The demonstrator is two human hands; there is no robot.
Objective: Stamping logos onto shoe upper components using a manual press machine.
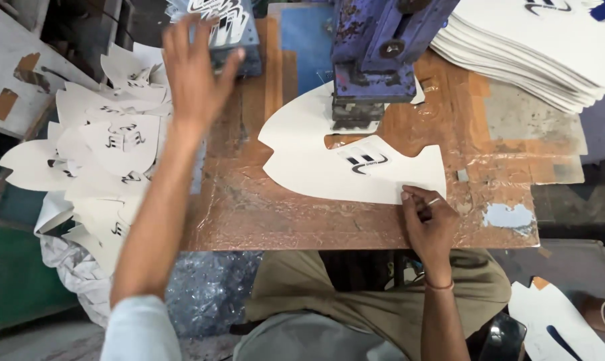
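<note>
- Hands first: your left hand (196, 70) is stretched out with fingers spread apart, holding nothing, hovering over the far left of the table (249, 220), just above the grey block (232, 33) carrying printed pieces.
- Your right hand (428, 224) has its fingers drawn together, pinching the near right edge of the white cut piece (329, 170) and pressing it to the table.
- That white cut piece lies flat at the table's middle, its far edge tucked under the foot of the blue press (376, 53), its dark printed mark facing up.
- Loose pile of finished pieces (108, 154) spills beside the table's left edge over a white sack (75, 267); whether they sit inside it you cannot tell.
- Neat stack of white blanks (543, 47) sits at the far right corner, well apart from your right hand.
- Bare table shows along the near edge, between your two arms, and to the right of the cut piece.
- Another white piece (550, 321) lies low at the right, off the table.
</note>
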